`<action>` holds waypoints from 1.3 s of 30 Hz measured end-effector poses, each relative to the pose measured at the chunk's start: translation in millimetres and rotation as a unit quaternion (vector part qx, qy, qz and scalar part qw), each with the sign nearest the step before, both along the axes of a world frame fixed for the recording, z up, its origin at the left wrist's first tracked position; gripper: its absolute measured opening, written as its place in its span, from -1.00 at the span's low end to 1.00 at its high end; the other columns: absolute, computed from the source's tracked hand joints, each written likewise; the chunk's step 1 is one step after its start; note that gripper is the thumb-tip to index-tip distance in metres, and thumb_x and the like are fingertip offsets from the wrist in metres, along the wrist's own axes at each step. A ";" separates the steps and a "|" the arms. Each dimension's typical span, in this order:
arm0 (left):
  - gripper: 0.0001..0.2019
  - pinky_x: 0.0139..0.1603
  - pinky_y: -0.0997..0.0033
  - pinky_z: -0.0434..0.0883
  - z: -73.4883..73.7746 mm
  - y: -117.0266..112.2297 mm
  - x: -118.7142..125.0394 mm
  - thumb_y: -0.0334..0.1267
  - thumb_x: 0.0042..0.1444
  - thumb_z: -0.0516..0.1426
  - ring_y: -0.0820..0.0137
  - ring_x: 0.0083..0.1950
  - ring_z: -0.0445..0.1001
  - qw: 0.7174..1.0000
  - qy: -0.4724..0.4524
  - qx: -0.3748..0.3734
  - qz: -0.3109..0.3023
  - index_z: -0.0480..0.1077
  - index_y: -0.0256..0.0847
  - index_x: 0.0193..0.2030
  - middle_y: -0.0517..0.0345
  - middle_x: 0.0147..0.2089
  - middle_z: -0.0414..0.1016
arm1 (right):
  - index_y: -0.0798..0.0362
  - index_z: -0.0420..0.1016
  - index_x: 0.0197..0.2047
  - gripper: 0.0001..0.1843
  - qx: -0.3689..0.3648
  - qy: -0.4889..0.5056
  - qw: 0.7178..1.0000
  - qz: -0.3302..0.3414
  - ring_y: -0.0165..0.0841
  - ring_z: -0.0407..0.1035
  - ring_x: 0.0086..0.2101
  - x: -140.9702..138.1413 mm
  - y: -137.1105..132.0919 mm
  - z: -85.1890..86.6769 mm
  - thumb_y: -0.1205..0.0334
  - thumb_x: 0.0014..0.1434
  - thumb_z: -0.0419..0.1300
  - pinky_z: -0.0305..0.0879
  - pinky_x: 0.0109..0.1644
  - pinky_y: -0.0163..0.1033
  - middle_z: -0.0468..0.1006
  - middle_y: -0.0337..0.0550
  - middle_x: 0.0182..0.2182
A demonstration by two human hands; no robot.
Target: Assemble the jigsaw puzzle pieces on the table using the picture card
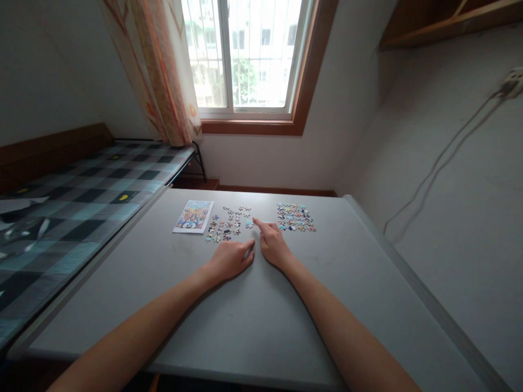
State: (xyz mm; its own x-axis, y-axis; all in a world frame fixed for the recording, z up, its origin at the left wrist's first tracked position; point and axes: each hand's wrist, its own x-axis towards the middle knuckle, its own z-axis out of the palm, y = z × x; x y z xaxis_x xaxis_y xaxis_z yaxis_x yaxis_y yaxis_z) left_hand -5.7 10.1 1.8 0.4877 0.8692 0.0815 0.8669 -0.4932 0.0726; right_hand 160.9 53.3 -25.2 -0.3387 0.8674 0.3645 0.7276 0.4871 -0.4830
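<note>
- Looks early on: only a small joined-looking patch (249,224) at the centre of the worktop (229,326); too small to count pieces.
- Apparently left to fit: right-hand pieces (296,218), loose in rough rows, plus left-hand pieces (227,232), scattered between patch and picture sheet (194,216).
- Right hand (274,243): forefinger stretched to the patch's right edge, other fingers curled; cannot tell if gripping anything.
- Left hand (232,258): loosely curled on the near side, thumb and forefinger parted, nothing visible in grasp.
</note>
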 end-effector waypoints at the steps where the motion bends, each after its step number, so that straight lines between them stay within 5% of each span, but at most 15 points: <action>1: -0.60 -0.28 0.36 0.35 0.3 -0.2 0.2 -0.09 0.23 -0.13 0.26 -0.32 0.52 1.000 0.000 -0.001 0.001 0.32 -0.11 0.10 0.01 -0.30 0.56 | 0.04 0.17 0.26 -0.39 0.007 0.008 1.000 -0.024 -0.23 0.16 -0.05 1.7 0.4 -0.1 0.49 0.13 -0.09 0.09 0.06 -0.13 0.43 -0.11 0.03; 7: -0.59 -0.26 0.38 0.34 2.4 -1.0 0.7 -0.08 0.23 -0.12 0.29 -0.30 0.52 1.000 -0.001 -0.010 0.007 0.29 -0.10 0.14 0.01 -0.28 0.57 | 0.05 0.28 0.19 -0.42 0.010 0.009 0.991 -0.134 -0.14 0.10 -0.03 10.7 1.4 0.6 0.49 0.09 -0.06 0.04 0.07 -0.04 0.49 -0.10 -0.03; 19: -0.59 -0.27 0.37 0.34 1.0 0.0 0.2 -0.07 0.22 -0.12 0.27 -0.33 0.51 1.000 -0.011 -0.013 0.011 0.31 -0.10 0.12 -0.01 -0.31 0.56 | 0.05 0.33 0.16 -0.47 0.016 0.004 0.989 -0.145 -0.11 0.10 -0.04 10.7 3.4 -4.8 0.43 0.12 -0.05 0.05 0.04 -0.02 0.51 -0.04 -0.09; 30: -0.63 -0.26 0.40 0.35 3.7 -1.3 0.8 -0.08 0.22 -0.11 0.30 -0.31 0.52 1.000 -0.008 -0.013 0.013 0.35 -0.11 0.04 0.04 -0.32 0.55 | 0.03 0.02 0.32 -0.29 0.023 -0.025 0.999 0.013 -0.20 0.08 0.01 -1.7 0.4 2.2 0.52 0.08 -0.08 0.05 0.10 -0.08 0.42 -0.13 0.06; 39: -0.61 -0.29 0.39 0.35 0.2 -0.7 -0.9 -0.09 0.23 -0.13 0.29 -0.32 0.52 1.000 0.004 0.004 0.006 0.33 -0.12 0.08 0.03 -0.32 0.56 | 0.06 0.01 0.32 -0.30 0.002 -0.041 0.999 0.028 -0.16 0.09 -0.01 -4.6 1.3 1.8 0.52 0.10 -0.08 0.01 0.09 -0.06 0.46 -0.15 0.03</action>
